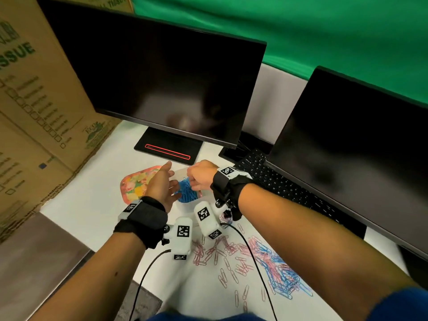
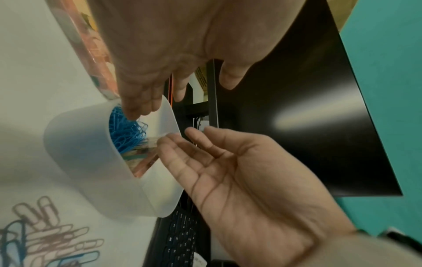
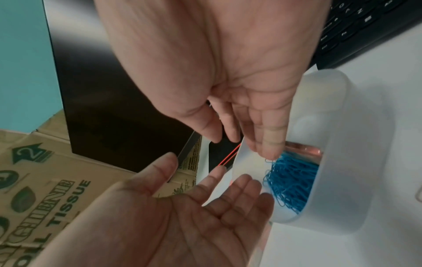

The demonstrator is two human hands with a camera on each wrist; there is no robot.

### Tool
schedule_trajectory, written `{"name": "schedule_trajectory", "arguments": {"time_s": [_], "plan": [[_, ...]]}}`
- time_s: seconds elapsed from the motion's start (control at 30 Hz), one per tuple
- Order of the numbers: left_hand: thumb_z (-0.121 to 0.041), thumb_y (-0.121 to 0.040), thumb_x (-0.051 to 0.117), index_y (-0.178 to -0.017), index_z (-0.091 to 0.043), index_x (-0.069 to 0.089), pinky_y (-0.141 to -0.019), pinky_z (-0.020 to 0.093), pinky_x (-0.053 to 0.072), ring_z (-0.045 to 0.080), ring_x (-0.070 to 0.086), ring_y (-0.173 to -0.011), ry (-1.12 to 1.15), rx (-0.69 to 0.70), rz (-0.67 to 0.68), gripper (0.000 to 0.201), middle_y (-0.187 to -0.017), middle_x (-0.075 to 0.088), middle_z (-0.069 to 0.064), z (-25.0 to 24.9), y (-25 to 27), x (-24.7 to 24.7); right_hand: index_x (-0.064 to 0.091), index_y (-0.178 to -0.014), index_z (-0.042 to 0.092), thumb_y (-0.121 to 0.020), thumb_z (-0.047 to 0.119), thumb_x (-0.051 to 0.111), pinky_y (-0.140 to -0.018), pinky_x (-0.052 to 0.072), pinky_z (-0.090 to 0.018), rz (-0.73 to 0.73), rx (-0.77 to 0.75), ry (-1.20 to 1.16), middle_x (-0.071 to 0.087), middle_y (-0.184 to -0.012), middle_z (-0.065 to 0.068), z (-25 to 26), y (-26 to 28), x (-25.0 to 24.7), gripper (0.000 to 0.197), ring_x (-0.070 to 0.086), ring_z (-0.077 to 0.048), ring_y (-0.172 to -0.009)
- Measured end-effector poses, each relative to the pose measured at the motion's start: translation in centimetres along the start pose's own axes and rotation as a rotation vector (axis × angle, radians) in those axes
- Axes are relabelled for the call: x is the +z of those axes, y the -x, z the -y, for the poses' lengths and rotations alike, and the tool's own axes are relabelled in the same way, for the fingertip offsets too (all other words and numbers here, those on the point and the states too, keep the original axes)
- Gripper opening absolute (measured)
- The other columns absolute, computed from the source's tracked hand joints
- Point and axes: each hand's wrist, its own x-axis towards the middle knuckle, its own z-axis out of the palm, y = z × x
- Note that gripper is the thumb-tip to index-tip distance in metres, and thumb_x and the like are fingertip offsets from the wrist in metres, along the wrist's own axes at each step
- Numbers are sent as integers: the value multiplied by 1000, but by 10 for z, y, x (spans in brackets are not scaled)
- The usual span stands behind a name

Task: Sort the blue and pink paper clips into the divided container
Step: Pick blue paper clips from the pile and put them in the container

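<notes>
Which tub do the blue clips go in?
Look just in front of the left monitor's stand, between the two hands. The white container sits there, right of the colourful tray. It alone holds a heap of blue paper clips.

The container point(image 1: 185, 193) sits before the monitor point(image 1: 162, 84), loose clips point(image 1: 243, 258) nearer, keyboard point(image 1: 278, 179) to its right.

Dim, soft indoor light; glare streak on the monitor point(image 2: 303, 115); wide-angle bending at edges; wrist views blurred.
</notes>
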Motion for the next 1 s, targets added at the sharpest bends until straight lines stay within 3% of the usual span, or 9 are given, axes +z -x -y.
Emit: {"name": "schedule_trajectory", "arguments": {"time_s": [0.07, 0.13, 0.27, 0.33, 0.4, 0.5, 0.57, 0.7, 1.0], "plan": [[-42, -94, 51, -115, -12, 57, -92, 42, 47, 25, 54, -98, -69, 38, 3, 37, -99, 53, 9, 3, 0, 0, 58, -121, -2, -93, 14, 50, -88, 51, -37, 2, 34, -316, 62, -99, -13, -3, 8, -10, 33, 61, -23, -88], [-33, -94, 52, -109, -12, 62, -84, 38, 49, 24, 59, -96, -194, 96, 41, 28, -100, 61, 7, 7, 4, 2, 61, -110, 1, -92, 7, 50, -74, 54, -34, -75, 12, -306, 60, -84, -10, -16, 18, -20, 21, 59, -23, -75], [-5, -88, 56, -87, -8, 69, -59, 20, 47, 9, 61, -66, -656, 388, 210, 14, -78, 67, 0, 28, 13, 6, 70, -80, 21, -87, 8, 53, -68, 50, -25, -251, -80, 78, 69, -81, 0, -61, 36, -38, 22, 63, -20, -76], [-8, -86, 59, -80, -18, 68, -62, 15, 45, 2, 59, -62, -994, 550, 291, 15, -74, 66, -7, 45, 11, 4, 72, -82, 23, -87, 13, 54, -76, 52, -22, -261, -61, 271, 73, -92, 1, -82, 46, -38, 21, 66, -16, -83], [-14, -84, 60, -80, -24, 68, -69, 20, 46, 9, 61, -70, -1305, 657, 320, 13, -79, 68, -8, 62, 7, 5, 70, -82, 26, -88, 16, 54, -79, 54, -24, -227, 0, 431, 72, -95, 2, -102, 55, -32, 20, 67, -17, -86], [-14, -83, 55, -93, -25, 71, -75, 28, 51, 20, 65, -85, -1506, 768, 340, 22, -94, 70, -1, 82, 2, 10, 70, -89, 28, -88, 18, 54, -79, 57, -30, -203, 0, 534, 71, -100, 3, -124, 64, -23, 19, 66, -20, -86], [-14, -84, 53, -107, -27, 70, -79, 31, 50, 24, 63, -96, -1616, 773, 354, 31, -105, 67, 2, 93, -4, 15, 70, -102, 31, -90, 18, 54, -78, 53, -26, -174, -45, 628, 68, -110, 3, -135, 67, -13, 24, 64, -20, -89], [-19, -88, 56, -120, -31, 62, -83, 36, 50, 28, 61, -103, -1812, 691, 360, 35, -111, 60, 3, 104, -17, 22, 65, -116, 33, -91, 15, 53, -93, 49, -32, -173, -152, 743, 59, -118, -1, -152, 60, 6, 34, 59, -25, -109], [-28, -89, 54, -101, -18, 60, -77, 34, 50, 27, 61, -94, -1757, 667, 271, 17, -105, 59, 3, 113, -29, 14, 62, -88, 22, -89, 15, 55, -77, 51, -32, -232, -187, 733, 54, -102, -2, -179, 54, 18, 9, 57, -27, -95]]}}
